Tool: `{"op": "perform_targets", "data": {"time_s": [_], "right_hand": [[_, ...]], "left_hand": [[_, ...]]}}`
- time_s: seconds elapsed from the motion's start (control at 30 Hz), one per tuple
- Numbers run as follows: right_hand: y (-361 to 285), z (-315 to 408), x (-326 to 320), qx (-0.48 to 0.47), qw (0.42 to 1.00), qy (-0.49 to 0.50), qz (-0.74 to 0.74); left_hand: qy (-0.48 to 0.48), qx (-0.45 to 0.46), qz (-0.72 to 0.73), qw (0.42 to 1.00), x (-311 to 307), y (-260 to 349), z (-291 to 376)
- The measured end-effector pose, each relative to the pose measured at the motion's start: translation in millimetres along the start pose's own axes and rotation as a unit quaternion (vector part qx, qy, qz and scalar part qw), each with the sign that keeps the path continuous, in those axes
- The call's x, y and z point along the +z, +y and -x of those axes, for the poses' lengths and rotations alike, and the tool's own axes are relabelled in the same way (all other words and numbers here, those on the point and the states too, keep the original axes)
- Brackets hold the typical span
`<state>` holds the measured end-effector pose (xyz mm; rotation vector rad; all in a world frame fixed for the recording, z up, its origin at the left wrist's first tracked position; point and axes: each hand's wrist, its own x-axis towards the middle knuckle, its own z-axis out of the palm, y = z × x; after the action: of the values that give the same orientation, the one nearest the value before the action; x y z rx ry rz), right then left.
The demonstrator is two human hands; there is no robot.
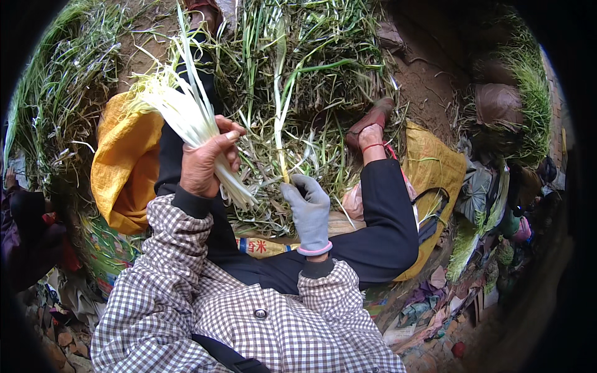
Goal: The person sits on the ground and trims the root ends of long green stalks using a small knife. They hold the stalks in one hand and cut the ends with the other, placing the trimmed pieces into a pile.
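My left hand, bare, is closed around a bunch of pale, blanched chive-like stalks. Their white ends stick out below the fist, and the yellowish tips fan out toward the upper left. In a grey glove, my right hand pinches the yellowed lower end of a single stalk. That stalk points away from me, with green leaves branching off its upper part. Beneath both hands, between my legs, lies a heap of cut green leaves and dry, withered trimmings.
An orange woven sack bulges beside my left leg. Under my right leg lies a flattened yellow sack with a dark strap. More green stalks are piled at the upper left. Another person sits at the left edge.
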<state>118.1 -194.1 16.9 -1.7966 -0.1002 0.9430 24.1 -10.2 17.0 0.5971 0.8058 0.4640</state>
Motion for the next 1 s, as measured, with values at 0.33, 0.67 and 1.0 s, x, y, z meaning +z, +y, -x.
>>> {"op": "perform_targets", "data": {"time_s": [0.33,0.67,1.0], "right_hand": [[-2,17,13,-0.164,0.976,-0.025,0.145],[3,-10,34,-0.075,0.996,0.039,0.003],[-7,4,25,-0.278,0.951,-0.01,0.135]], "left_hand": [[0.014,-0.093,-0.008,0.996,-1,-34,-5],[0.025,-0.128,-0.094,0.987,-13,-44,12],[0.043,-0.137,-0.016,0.99,-17,-19,-9]]}}
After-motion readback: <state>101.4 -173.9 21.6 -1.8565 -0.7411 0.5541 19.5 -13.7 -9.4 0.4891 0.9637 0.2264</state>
